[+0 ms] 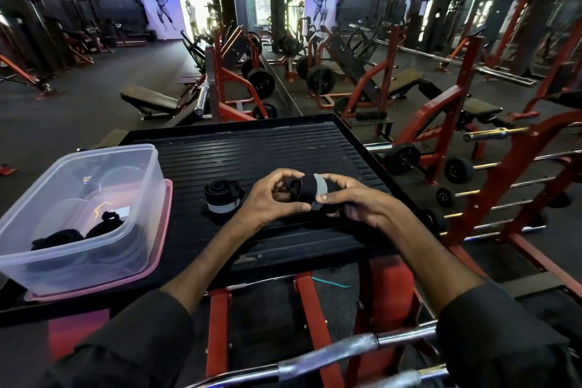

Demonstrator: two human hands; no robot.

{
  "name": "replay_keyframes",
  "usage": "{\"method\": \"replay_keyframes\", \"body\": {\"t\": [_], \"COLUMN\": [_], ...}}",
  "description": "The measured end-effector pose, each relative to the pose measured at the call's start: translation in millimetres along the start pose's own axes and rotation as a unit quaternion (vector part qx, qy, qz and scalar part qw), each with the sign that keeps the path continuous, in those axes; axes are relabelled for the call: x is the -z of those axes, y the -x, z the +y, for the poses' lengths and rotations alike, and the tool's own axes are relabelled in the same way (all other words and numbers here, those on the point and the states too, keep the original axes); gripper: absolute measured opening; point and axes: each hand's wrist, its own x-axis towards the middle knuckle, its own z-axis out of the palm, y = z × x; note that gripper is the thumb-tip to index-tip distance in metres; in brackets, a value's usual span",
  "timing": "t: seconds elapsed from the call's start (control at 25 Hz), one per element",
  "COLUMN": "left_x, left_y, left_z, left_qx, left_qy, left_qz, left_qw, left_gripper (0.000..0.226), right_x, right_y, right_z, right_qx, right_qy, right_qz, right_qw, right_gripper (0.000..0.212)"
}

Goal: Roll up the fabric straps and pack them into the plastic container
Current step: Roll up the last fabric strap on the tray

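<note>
Both hands hold one rolled black fabric strap with a grey end tab, a little above the black ribbed platform. My left hand grips its left side, my right hand pinches the grey tab on its right. A second rolled strap, black with a grey band, lies on the platform just left of my left hand. The clear plastic container stands at the platform's left edge on a pink lid. Inside it lie dark rolled straps.
Red-framed gym machines, benches and weight plates surround the platform on the far side and to the right. A chrome curl bar crosses the foreground below my arms. A red frame supports the platform underneath.
</note>
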Motion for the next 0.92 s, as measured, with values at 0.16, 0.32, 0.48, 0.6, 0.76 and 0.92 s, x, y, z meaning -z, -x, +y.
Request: {"method": "replay_keyframes", "body": {"t": [0.16,0.32,0.48,0.6,0.76,0.92], "left_x": [0,-2,-7,-9,-14,-11], "left_y": [2,0,-3,-5,-2,-1], "left_z": [1,1,7,5,-5,-2], "left_qx": [0.010,-0.003,-0.013,-0.017,0.046,0.042], "left_qy": [-0.016,-0.007,0.019,0.030,0.018,-0.021], "left_qz": [-0.025,-0.027,-0.009,-0.004,-0.063,-0.048], "left_qw": [1.000,1.000,1.000,0.999,0.997,0.998], "left_gripper": [0.055,0.052,0.047,0.043,0.052,0.049], "right_x": [9,6,-1,1,-1,-2], "right_y": [4,4,-2,-3,-5,-5], "right_z": [-3,-16,-9,11,31,19], "right_qx": [0.006,-0.007,0.054,0.105,0.081,0.048], "right_qy": [0.122,0.323,0.327,0.274,0.293,0.247], "right_qz": [-0.009,-0.030,0.042,0.115,0.085,0.068], "right_qw": [0.992,0.946,0.943,0.949,0.949,0.966], "right_gripper": [0.061,0.057,0.059,0.063,0.072,0.066]}}
